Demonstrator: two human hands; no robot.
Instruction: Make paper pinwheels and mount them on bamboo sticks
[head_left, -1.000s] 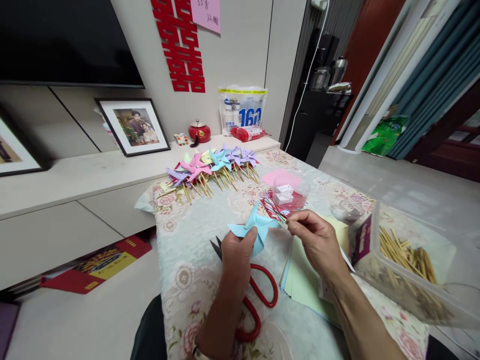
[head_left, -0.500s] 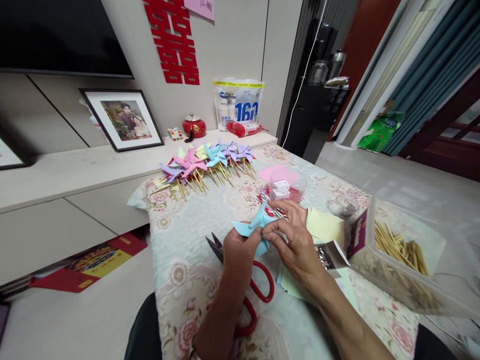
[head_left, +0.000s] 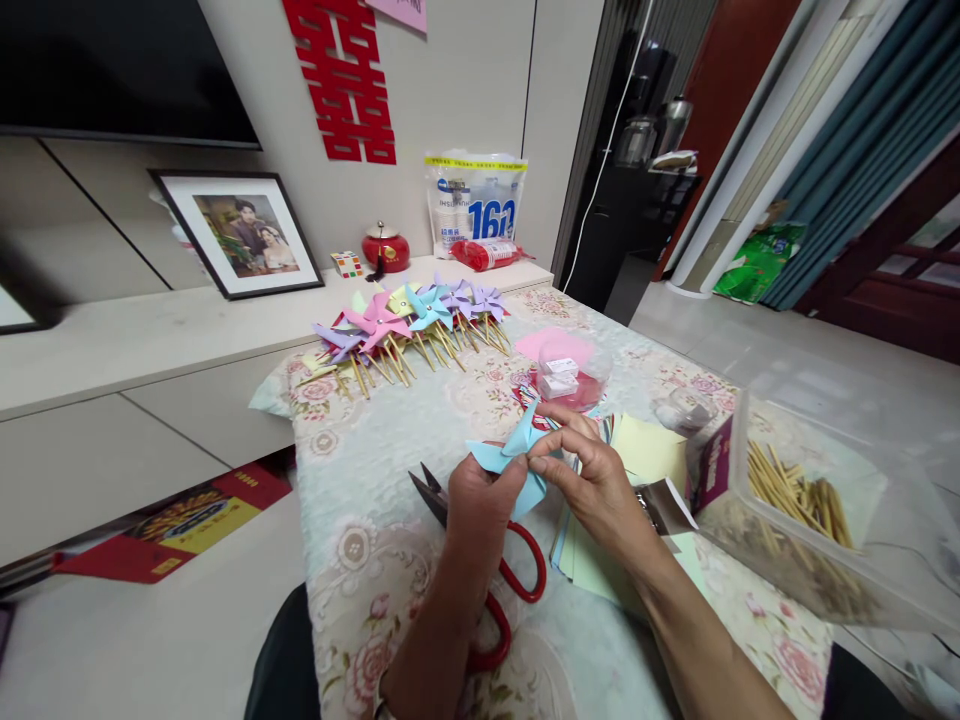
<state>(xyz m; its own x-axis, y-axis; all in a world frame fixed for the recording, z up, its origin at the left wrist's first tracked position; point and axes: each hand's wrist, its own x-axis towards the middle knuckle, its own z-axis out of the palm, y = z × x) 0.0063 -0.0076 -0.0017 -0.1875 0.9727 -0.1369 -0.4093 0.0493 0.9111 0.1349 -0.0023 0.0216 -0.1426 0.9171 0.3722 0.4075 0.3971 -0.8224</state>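
A light blue paper pinwheel with folded blades is held up over the table between both hands. My left hand is closed on its near left side, with the thumb pressed on the paper. My right hand pinches the right side of the same pinwheel; its fingertips meet the paper near the middle, and anything small between them cannot be made out. Red-handled scissors lie under my left hand and forearm, blades pointing left. Partly hidden by my right hand and forearm are pale green paper sheets.
Several finished pinwheels on sticks lie at the table's far side. A clear plastic box of sticks stands right, near yellow paper and a small open box of metal bits. Clear packages lie beyond my hands.
My right hand's fingers have shifted slightly on the pinwheel, and its blades show more spread. The left hand keeps its hold. The whole view has moved a little.
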